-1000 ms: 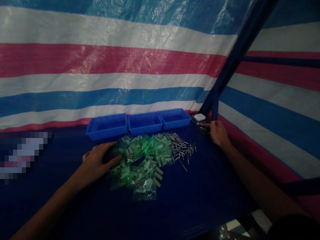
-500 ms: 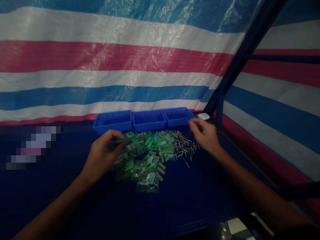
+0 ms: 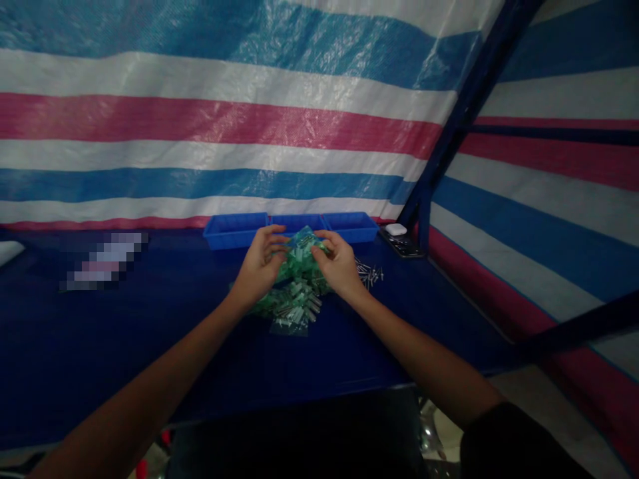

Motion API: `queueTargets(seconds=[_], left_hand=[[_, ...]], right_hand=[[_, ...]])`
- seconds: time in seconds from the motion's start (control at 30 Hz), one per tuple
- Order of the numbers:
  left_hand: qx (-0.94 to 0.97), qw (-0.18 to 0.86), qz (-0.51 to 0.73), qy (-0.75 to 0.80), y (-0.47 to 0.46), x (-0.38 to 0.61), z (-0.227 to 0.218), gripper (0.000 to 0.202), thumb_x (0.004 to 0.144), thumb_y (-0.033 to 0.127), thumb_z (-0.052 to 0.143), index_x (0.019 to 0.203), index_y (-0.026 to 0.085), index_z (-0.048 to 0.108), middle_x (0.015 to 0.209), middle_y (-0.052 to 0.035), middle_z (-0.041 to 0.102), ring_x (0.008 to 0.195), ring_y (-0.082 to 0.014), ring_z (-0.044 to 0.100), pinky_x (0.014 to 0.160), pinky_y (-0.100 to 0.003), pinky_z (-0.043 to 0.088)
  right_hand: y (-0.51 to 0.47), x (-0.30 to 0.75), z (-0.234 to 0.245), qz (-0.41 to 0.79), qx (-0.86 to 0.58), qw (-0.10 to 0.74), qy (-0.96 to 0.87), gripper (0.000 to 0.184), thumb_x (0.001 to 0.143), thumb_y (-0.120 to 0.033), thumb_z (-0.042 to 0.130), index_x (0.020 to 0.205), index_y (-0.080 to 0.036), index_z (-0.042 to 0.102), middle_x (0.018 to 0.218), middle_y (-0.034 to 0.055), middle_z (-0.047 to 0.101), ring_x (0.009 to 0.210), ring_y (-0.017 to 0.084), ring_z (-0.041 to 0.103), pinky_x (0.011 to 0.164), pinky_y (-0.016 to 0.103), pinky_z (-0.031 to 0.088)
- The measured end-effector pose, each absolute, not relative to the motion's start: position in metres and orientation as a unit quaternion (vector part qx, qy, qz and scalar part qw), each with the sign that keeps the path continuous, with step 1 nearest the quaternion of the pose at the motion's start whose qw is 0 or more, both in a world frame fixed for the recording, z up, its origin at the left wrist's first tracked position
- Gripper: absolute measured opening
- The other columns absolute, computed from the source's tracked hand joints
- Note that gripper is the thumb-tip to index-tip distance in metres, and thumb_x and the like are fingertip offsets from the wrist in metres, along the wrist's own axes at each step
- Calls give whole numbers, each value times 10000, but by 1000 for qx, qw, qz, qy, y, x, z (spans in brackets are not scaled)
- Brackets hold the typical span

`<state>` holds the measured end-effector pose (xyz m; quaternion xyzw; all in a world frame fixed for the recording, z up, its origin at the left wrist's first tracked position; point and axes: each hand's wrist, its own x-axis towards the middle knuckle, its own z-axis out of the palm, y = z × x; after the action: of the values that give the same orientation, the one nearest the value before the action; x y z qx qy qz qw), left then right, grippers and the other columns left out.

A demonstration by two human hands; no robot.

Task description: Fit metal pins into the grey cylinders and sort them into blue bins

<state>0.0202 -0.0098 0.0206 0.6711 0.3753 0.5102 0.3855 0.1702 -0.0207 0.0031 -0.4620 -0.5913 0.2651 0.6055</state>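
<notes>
My left hand [image 3: 259, 263] and my right hand [image 3: 340, 263] are close together over a heap on the table. Between them is a small clear, green-tinted plastic bag [image 3: 304, 236]. The thumb and fingers of my right hand pinch its right side, while my left fingers curl at its left edge; their exact contact is blurred. Below lies the heap of similar small bags [image 3: 294, 303], holding pale and metallic pieces. Partly hidden behind my right hand are loose thin metal pins, like pop rivets [image 3: 372, 273].
Three blue plastic bins [image 3: 234, 229] stand in a row behind the heap. A dark phone-like slab [image 3: 407, 246] with a white case [image 3: 396, 229] on it lies at right. A blurred-out item [image 3: 107, 259] lies left on the blue table [image 3: 349, 359]. Striped sheeting and a dark frame enclose the space.
My right hand has moved left from beside the loose pins to the bag. My left hand has come inward with the bag. The view has shifted, showing the table's front edge.
</notes>
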Motion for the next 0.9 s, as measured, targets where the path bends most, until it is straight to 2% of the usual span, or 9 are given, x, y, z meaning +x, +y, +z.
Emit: queueTargets(seconds=[0.07, 0.17, 0.23, 0.3, 0.4, 0.53, 0.67, 0.77, 0.9], left_hand=[[601, 479, 491, 410, -11, 22, 20, 346, 779, 334, 536, 1083, 195, 445, 922, -51, 579, 711, -128, 588, 517, -206, 447], [506, 620, 416, 432, -9, 21, 21, 416, 776, 533, 491, 914, 141, 522, 801, -65, 598, 557, -106, 573, 378, -160, 330], [461, 687, 376, 418, -6, 18, 23, 395, 771, 504, 523, 838, 115, 542, 739, -76, 609, 531, -107, 575, 363, -153, 314], [447, 704, 379, 401, -2, 14, 23, 246, 743, 325, 616, 825, 103, 550, 692, -61, 607, 517, -92, 565, 383, -144, 338], [452, 677, 428, 393, 2, 4, 24, 243, 657, 96, 643, 878, 115, 544, 669, -23, 594, 524, -81, 552, 467, -164, 417], [478, 597, 475, 436, 8, -11, 22, 382, 620, 137, 661, 972, 157, 513, 691, 8, 571, 581, -103, 562, 503, -195, 438], [526, 508, 485, 480, 19, -30, 17, 395, 586, 219, 685, 941, 172, 520, 735, 21, 561, 640, -113, 570, 552, -211, 448], [581, 469, 461, 479, 31, -48, 14, 335, 576, 284, 697, 846, 160, 543, 739, 8, 577, 651, -125, 568, 573, -224, 443], [612, 420, 461, 487, 40, -68, 16, 254, 638, 359, 657, 755, 173, 529, 709, 5, 573, 667, -137, 557, 619, -244, 443]], right_hand=[[-23, 171, 2, 181, -470, 581, -639, 144, 747, -244, 531, 878, -186, 548, 712, -7, 594, 615, 132, 537, 567, 261, 418], [-29, 167, 6, 85, -447, 529, -717, 52, 749, -191, 525, 773, -188, 571, 735, 2, 612, 683, 139, 556, 646, 272, 431], [-32, 164, 11, 41, -414, 496, -762, 87, 761, -153, 501, 750, -193, 578, 733, 6, 612, 717, 144, 557, 697, 288, 434], [-35, 168, 15, 6, -379, 457, -804, 122, 773, -136, 483, 763, -201, 586, 783, 17, 617, 782, 154, 555, 750, 305, 432], [-38, 198, 19, -32, -383, 411, -827, 159, 777, -231, 529, 922, -213, 594, 986, 50, 588, 949, 189, 524, 840, 339, 415], [-33, 285, 7, -119, -601, 403, -680, 375, 794, -413, 490, 1091, -189, 536, 1053, 115, 538, 1037, 258, 481, 899, 411, 369], [-26, 363, -16, -72, -840, 237, -483, 833, 642, -659, 534, 1291, -168, 356, 1187, 196, 432, 1095, 381, 436, 846, 497, 376], [-26, 385, -25, 2, -864, 182, -470, 805, 668, -702, 459, 1300, -217, 340, 1128, 166, 479, 1017, 340, 514, 806, 452, 416], [-23, 384, -29, 9, -860, 170, -481, 663, 746, -651, 395, 1284, -264, 379, 1111, 143, 480, 1017, 312, 520, 816, 425, 419]])
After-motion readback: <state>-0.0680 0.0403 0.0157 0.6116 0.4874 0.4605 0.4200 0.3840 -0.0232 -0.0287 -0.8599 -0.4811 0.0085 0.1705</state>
